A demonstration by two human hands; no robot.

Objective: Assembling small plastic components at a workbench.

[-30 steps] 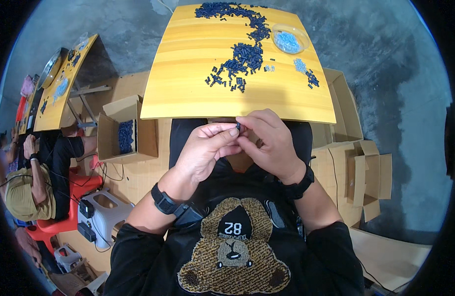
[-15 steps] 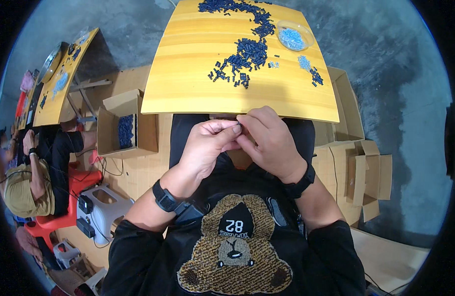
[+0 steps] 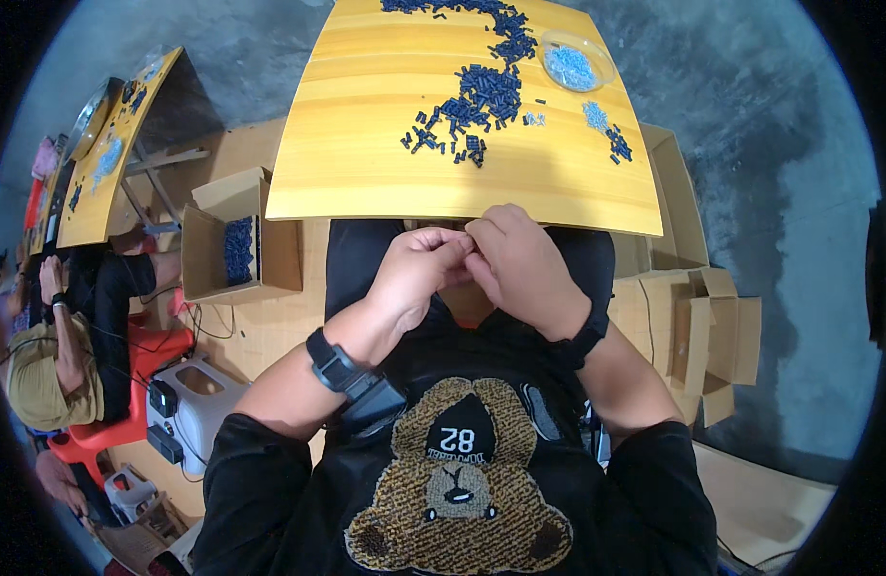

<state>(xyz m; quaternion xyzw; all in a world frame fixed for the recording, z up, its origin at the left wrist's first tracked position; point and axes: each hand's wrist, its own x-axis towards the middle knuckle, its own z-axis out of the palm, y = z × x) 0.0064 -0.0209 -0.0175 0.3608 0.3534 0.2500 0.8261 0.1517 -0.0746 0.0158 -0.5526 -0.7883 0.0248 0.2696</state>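
My left hand (image 3: 414,276) and my right hand (image 3: 527,276) meet just off the near edge of the yellow table (image 3: 351,163), above my lap. Both are closed, thumbs and fingertips pinched together at one spot. Whatever lies between the fingertips is too small and too covered to make out. Beyond my hands, a pile of small black cylinder-shaped pieces (image 3: 491,93) spreads over the tabletop. A few pale little pieces (image 3: 534,120) lie beside it. Farther right are a small heap of light-blue pieces (image 3: 595,116) and a cluster of black pieces (image 3: 618,144).
A clear round dish (image 3: 604,69) holds light-blue pieces at the far right. An open carton (image 3: 198,254) with black pieces stands left of the table; empty-looking cartons (image 3: 726,336) sit at right. Another person (image 3: 54,370) sits at left on a red stool (image 3: 145,370), near a second table (image 3: 92,211).
My fingertips stay pinched together, with a slight shift of both hands; the dark bit glimpsed between them before is now hidden. The whole view has tilted slightly.
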